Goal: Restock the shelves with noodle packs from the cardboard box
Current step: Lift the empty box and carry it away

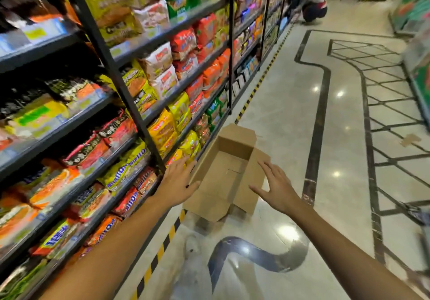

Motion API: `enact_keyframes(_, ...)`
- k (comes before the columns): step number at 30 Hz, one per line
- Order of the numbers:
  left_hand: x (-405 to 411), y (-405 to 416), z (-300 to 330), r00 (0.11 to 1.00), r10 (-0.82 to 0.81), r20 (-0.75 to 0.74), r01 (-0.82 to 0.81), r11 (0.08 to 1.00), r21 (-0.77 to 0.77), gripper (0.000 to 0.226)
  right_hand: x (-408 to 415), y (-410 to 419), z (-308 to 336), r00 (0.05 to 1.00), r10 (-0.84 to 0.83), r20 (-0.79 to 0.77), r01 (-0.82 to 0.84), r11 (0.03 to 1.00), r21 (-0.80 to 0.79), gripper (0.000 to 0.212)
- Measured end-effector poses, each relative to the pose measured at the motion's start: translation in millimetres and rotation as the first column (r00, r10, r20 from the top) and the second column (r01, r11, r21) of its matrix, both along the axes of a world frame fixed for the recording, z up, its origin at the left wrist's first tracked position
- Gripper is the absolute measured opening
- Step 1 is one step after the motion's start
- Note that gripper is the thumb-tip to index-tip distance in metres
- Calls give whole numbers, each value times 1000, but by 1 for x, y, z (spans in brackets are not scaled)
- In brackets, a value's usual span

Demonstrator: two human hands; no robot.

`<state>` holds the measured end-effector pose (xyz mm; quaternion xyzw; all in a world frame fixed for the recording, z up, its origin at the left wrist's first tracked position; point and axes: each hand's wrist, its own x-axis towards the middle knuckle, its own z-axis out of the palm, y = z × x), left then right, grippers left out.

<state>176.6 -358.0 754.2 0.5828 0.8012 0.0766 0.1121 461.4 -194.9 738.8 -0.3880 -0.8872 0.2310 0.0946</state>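
An open brown cardboard box (pixel 229 171) stands on the shiny floor beside the shelves, its flaps spread outward and its inside showing no packs. My left hand (pixel 178 181) reaches out with straight fingers over the box's left flap. My right hand (pixel 275 186) is stretched out with spread fingers over the right flap. Neither hand holds anything. Noodle packs (pixel 162 129) in yellow, orange, red and white fill the dark metal shelves (pixel 130 104) along the left.
A yellow-and-black striped line (pixel 160 250) runs along the foot of the shelves. Far down the aisle a person (pixel 314 1) crouches at the shelving. Display units (pixel 416 43) line the right side. A scrap of cardboard (pixel 410 140) lies on the floor.
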Motion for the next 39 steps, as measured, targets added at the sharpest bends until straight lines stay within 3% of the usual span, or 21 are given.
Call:
enact_keyframes(9,-129,126,-111,986,7,167,18,989,-149,94,-101,106,-106,985,-154,74,165,966,-199,91)
enact_keyframes(14,-184,194,-173,954,42,296,38,966,-257,75,-152,149,-176,971,-204,124,235,907,-349,92)
enact_keyframes(21,-220,256,-290,930,136,342,18,911,-412,80,-192,200,-289,938,-336,82,332,810,-483,92)
enact_keyframes(23,-231,266,-324,945,111,308,16,924,-383,82,-202,212,-326,922,-374,97,368,774,-516,91)
enact_keyframes(28,-259,286,-420,938,153,310,-36,936,-351,86,-213,222,-437,894,-422,153,432,718,-546,94)
enact_keyframes(32,-284,293,-506,951,134,280,-24,930,-367,87,-223,217,-531,829,-515,216,532,609,-589,101)
enact_keyframes(36,-308,306,-586,941,181,284,-55,914,-403,96,-239,214,-603,772,-576,269,622,594,-510,106)
enact_keyframes(39,-320,319,-653,918,268,293,-137,907,-398,101,-256,218,-655,692,-666,278,699,524,-487,106)
